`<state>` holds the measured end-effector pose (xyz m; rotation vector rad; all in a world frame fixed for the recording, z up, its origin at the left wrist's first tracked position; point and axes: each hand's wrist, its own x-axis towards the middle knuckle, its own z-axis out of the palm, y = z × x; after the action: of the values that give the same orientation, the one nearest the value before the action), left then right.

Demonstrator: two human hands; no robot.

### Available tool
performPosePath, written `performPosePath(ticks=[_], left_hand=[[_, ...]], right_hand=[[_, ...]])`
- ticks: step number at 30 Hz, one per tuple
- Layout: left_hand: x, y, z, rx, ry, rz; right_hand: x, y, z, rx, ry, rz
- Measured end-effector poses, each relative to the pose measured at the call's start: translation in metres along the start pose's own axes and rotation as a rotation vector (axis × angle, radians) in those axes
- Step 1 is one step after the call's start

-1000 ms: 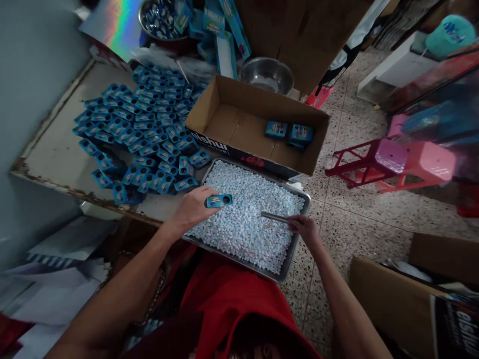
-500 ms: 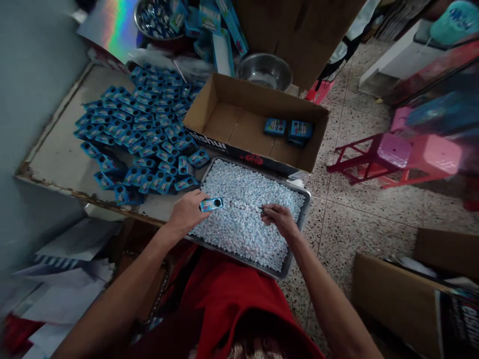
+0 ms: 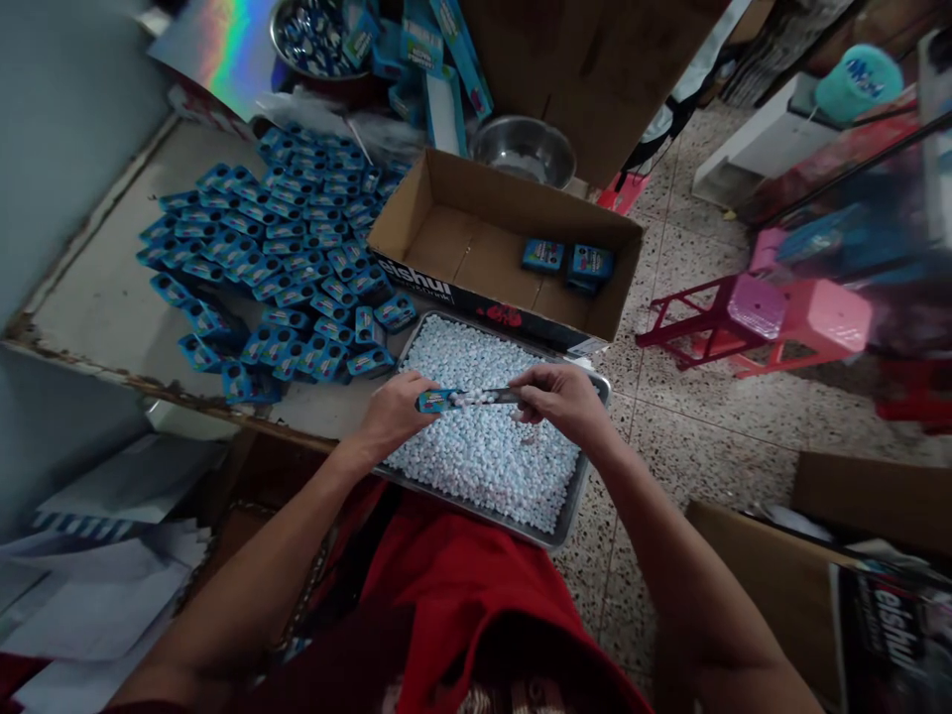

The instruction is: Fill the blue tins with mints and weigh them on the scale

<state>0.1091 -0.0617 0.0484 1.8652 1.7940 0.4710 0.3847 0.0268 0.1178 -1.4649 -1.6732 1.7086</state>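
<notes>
My left hand [image 3: 400,409] is closed around a small blue printed box [image 3: 433,401], its end facing right. In my right hand [image 3: 559,399] is a narrow dark scoop [image 3: 500,396], pinched between thumb and fingers. Small pale candies [image 3: 470,398] lie along the scoop, whose tip meets the box's end. Both hands are above a metal tray [image 3: 572,516] filled with white and pale-blue candies [image 3: 476,471]. Left of the tray, many similar blue boxes [image 3: 290,268] with dark round openings stand packed together on the table.
Behind the tray, an open cardboard carton [image 3: 446,233] holds a few blue packs [image 3: 591,264]. A steel bowl [image 3: 523,149] is beyond it, and another bowl [image 3: 316,40] holds shiny wrapped pieces. Plastic stools [image 3: 751,302] stand on the floor at right, with another carton [image 3: 751,555] nearer.
My right hand has lifted the scoop out of the candies, now loaded, and brought its tip to the box. My left hand has moved slightly right and turned the box.
</notes>
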Motion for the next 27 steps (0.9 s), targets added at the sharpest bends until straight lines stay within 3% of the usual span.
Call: performPosePath(ticks=[4, 7, 10, 13, 15, 18, 22, 27], left_hand=[[-0.002, -0.001, 0.003, -0.069, -0.003, 0.007], [-0.004, -0.008, 0.007, -0.177, 0.020, -0.010], [-0.007, -0.016, 0.017, -0.386, 0.077, -0.136], [-0.010, -0.017, 0.028, -0.556, 0.064, -0.236], [-0.012, -0.014, 0.031, -0.599, 0.045, -0.264], [-0.013, -0.014, 0.028, -0.589, 0.091, -0.285], [-0.018, -0.023, 0.012, -0.509, 0.126, -0.287], [-0.021, -0.023, -0.001, -0.328, 0.136, -0.296]], right_hand=[[-0.010, -0.015, 0.008, -0.111, 0.028, -0.044], [-0.020, -0.006, -0.001, -0.084, 0.056, -0.042], [-0.027, 0.037, -0.030, 0.039, 0.188, 0.042], [-0.020, 0.104, -0.053, 0.164, 0.399, 0.209], [-0.006, 0.146, -0.049, 0.216, 0.432, 0.268], [0.019, 0.182, -0.015, 0.296, 0.346, 0.293], [0.030, 0.181, 0.017, 0.401, 0.253, 0.292], [0.006, 0.145, -0.004, 0.478, 0.169, 0.268]])
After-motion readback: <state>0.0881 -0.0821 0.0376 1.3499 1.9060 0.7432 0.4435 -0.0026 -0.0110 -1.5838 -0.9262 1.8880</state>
